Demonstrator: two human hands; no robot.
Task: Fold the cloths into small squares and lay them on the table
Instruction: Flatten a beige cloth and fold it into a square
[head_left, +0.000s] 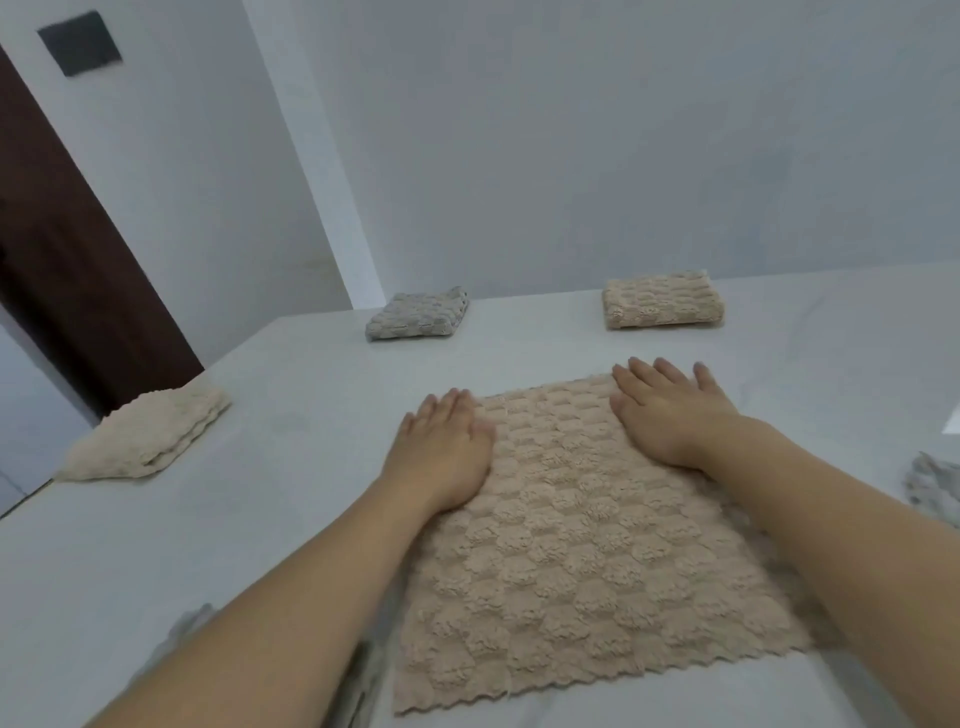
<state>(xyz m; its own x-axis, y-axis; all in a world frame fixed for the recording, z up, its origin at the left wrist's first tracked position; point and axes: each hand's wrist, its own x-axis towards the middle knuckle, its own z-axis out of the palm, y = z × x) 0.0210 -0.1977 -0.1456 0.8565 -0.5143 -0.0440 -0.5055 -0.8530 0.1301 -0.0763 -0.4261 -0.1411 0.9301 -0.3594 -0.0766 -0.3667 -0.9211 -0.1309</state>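
Note:
A beige textured cloth lies spread flat on the white table in front of me. My left hand rests palm down on its far left corner, fingers together and flat. My right hand presses flat on its far right corner, fingers slightly apart. Neither hand grips anything. Three folded cloths lie on the table: a cream one at the left edge, a grey one at the far middle, a beige one at the far right.
A crumpled grey-white cloth shows at the right edge of the view. Another grey cloth peeks out under my left forearm. A white wall stands behind the table, and a dark brown door is at the left.

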